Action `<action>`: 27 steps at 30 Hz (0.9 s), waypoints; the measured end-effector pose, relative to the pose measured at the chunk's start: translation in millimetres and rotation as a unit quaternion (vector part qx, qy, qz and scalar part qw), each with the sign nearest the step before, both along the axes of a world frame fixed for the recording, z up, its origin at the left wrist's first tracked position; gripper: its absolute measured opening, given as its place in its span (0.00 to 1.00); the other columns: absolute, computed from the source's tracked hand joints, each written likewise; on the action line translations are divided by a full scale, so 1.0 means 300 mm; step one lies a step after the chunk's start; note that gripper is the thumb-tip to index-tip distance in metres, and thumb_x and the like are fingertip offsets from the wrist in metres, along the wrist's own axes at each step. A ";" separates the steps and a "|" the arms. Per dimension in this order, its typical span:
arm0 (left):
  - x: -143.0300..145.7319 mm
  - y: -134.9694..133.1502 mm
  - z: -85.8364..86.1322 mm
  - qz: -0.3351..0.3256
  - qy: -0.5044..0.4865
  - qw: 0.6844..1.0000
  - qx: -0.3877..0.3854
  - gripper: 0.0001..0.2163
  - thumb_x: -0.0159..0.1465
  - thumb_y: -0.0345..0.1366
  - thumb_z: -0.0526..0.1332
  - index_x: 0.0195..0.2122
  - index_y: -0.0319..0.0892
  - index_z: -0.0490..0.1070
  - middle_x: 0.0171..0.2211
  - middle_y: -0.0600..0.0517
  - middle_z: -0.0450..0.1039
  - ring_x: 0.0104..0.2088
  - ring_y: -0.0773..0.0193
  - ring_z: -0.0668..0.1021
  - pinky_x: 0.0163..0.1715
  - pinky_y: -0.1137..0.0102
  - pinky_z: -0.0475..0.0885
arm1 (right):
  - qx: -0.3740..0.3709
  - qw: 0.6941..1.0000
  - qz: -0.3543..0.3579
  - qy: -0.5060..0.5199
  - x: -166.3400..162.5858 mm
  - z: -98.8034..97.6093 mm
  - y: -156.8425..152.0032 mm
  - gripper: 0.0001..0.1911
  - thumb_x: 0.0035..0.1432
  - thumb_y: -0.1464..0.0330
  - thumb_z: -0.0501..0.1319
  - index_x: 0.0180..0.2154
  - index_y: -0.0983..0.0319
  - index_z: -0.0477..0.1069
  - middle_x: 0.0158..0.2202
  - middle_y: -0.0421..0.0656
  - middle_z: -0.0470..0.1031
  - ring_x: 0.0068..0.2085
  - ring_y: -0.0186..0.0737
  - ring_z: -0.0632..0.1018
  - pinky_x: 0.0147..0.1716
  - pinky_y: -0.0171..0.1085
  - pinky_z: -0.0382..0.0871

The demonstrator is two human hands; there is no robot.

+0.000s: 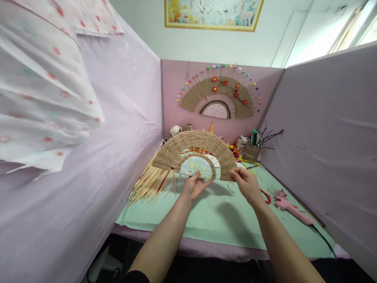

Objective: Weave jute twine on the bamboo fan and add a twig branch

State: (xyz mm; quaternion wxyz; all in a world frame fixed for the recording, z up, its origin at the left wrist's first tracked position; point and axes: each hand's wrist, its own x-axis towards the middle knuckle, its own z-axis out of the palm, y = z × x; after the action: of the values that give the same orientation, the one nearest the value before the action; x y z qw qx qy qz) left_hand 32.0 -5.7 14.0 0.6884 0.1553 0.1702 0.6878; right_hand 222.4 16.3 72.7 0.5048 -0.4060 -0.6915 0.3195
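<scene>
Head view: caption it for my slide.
Both hands hold a woven fan above a green tabletop, before a flowered fan on a pink panel.

Window (pixel 368 34): daylight reaches you from the upper right, washing out the wall (pixel 312 35) beside it.
Tabletop (pixel 206 220): bright, with soft-edged shadows in front of you.
Spotted cloth (pixel 44 90): you see it soft, stretched by wide-angle distortion at the left edge.

Pale green table cover (pixel 206 224), thin sticks (pixel 151 182), pink glue gun (pixel 290 206), brown pot (pixel 252 153), perhaps scissors (pixel 269 197), partly hidden
</scene>
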 end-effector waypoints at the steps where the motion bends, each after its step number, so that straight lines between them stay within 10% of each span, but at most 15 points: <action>1: 0.000 0.000 0.003 0.003 0.002 1.000 -0.002 0.16 0.62 0.32 0.60 0.51 0.43 0.67 0.52 0.45 0.72 0.54 0.55 0.72 0.56 0.48 0.64 | -0.025 1.000 -0.006 0.000 0.001 -0.031 -0.002 0.20 0.53 0.52 0.58 0.21 0.61 0.68 0.19 0.39 0.67 0.22 0.35 0.66 0.24 0.34 0.60; 7: -0.001 -0.006 0.020 0.008 0.013 1.000 0.010 0.13 0.62 0.34 0.59 0.49 0.43 0.69 0.51 0.46 0.73 0.53 0.57 0.73 0.54 0.54 0.67 | -0.186 0.980 0.063 -0.010 -0.090 -0.143 -0.032 0.21 0.50 0.51 0.61 0.23 0.63 0.69 0.20 0.40 0.70 0.22 0.33 0.68 0.22 0.33 0.61; 15: 0.025 0.000 0.019 0.060 0.073 0.995 -0.014 0.14 0.59 0.29 0.61 0.48 0.42 0.71 0.46 0.47 0.76 0.40 0.64 0.78 0.44 0.69 0.72 | -0.307 0.873 0.201 0.322 -0.218 -0.188 -0.051 0.20 0.46 0.59 0.68 0.42 0.57 0.71 0.50 0.44 0.74 0.48 0.41 0.75 0.40 0.37 0.72; 21: 0.054 0.000 -0.011 0.028 0.190 0.979 -0.065 0.17 0.55 0.30 0.66 0.47 0.43 0.71 0.44 0.48 0.76 0.34 0.67 0.77 0.30 0.75 0.70 | -0.323 0.830 0.091 0.446 -0.213 -0.232 -0.022 0.16 0.45 0.63 0.69 0.38 0.58 0.72 0.43 0.42 0.78 0.43 0.38 0.77 0.41 0.35 0.72; 27: 0.087 -0.030 -0.002 -0.045 0.244 0.969 -0.014 0.18 0.54 0.36 0.67 0.46 0.43 0.72 0.48 0.45 0.75 0.40 0.59 0.78 0.39 0.67 0.71 | -0.337 0.821 0.047 0.458 -0.108 -0.208 -0.014 0.10 0.50 0.66 0.65 0.37 0.58 0.73 0.38 0.41 0.80 0.39 0.39 0.79 0.33 0.35 0.75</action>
State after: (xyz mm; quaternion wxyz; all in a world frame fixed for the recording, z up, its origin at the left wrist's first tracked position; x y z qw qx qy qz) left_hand 58.0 -14.7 13.3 0.6585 0.3162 0.3356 0.5948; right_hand 190.0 12.2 10.3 0.5796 -0.3246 -0.2479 0.7052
